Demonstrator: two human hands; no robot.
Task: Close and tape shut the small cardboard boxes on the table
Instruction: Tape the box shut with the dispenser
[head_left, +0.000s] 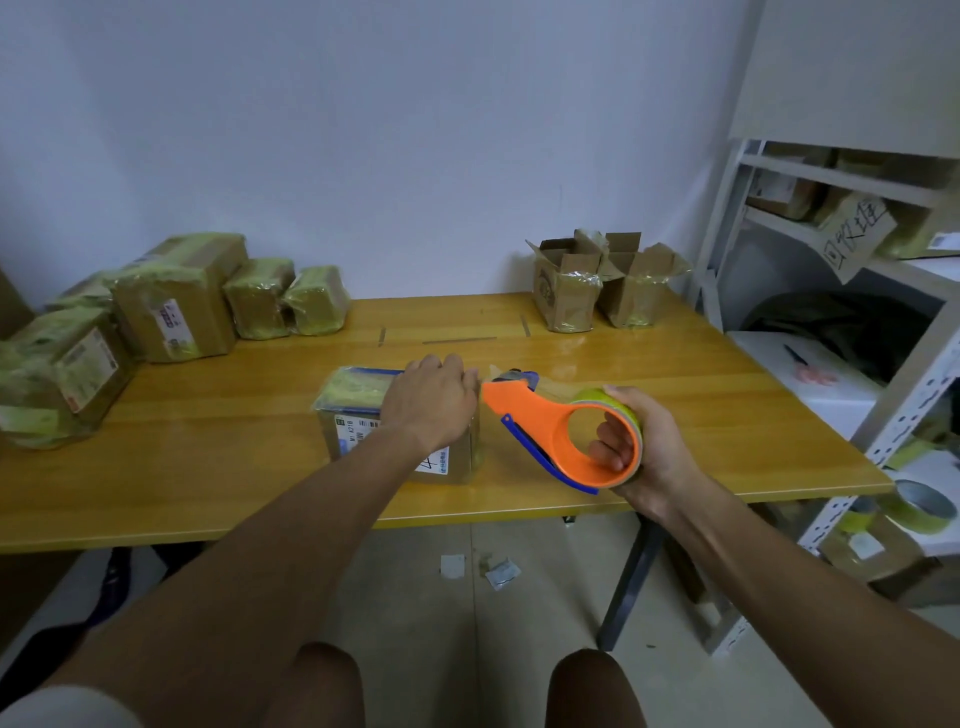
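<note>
I am looking down at a wooden table (208, 415) set against a pale wall. Near its front edge, in the middle, stands a small cardboard box (363, 415) wrapped in yellowish tape. My left hand (431, 397) lies on top of the box, fingers bent over its far right edge, pressing it down. My right hand (631, 441) holds an orange tape dispenser (540, 421) just right of the box, fingers curled through the roll's centre; its nose touches the box's upper right corner. Taped boxes (171, 306) are piled at the table's back left. Two open boxes (597, 286) stand at the back right. A white shelf (831, 249) rises on the right.
</note>
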